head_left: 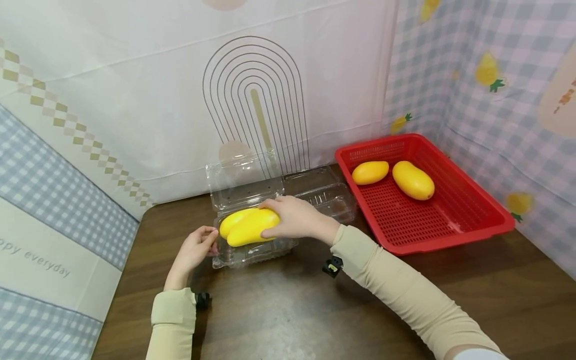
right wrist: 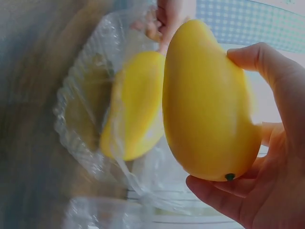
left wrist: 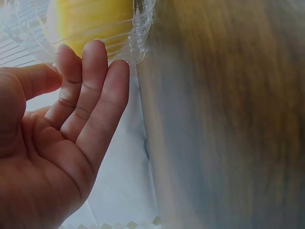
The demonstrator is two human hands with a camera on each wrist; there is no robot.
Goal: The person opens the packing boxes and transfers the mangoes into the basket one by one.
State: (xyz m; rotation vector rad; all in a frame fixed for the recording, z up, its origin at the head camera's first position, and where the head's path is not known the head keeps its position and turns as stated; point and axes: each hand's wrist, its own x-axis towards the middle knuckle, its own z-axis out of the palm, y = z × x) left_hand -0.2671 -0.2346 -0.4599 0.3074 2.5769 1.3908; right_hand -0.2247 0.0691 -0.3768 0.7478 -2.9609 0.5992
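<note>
In the head view, my right hand (head_left: 294, 217) grips a yellow mango (head_left: 254, 229) above a hinged clear plastic box (head_left: 252, 259), whose lid stands raised at the back. The right wrist view shows thumb and fingers around this mango (right wrist: 209, 105), with a small dark green spot at its near end. Another mango (right wrist: 136, 105) lies inside the box, partly covered by the held one in the head view. At the box's left rim, my left hand (head_left: 194, 250) pinches the edge between thumb and forefinger. Its other fingers (left wrist: 93, 71) extend against the clear wall.
A red perforated basket (head_left: 391, 222) stands on the right with two mangoes (head_left: 413, 180) in it. Between it and the box sits another clear plastic container (head_left: 338, 197). Patterned cloth (head_left: 351, 65) rises behind the brown wooden table (head_left: 279, 310).
</note>
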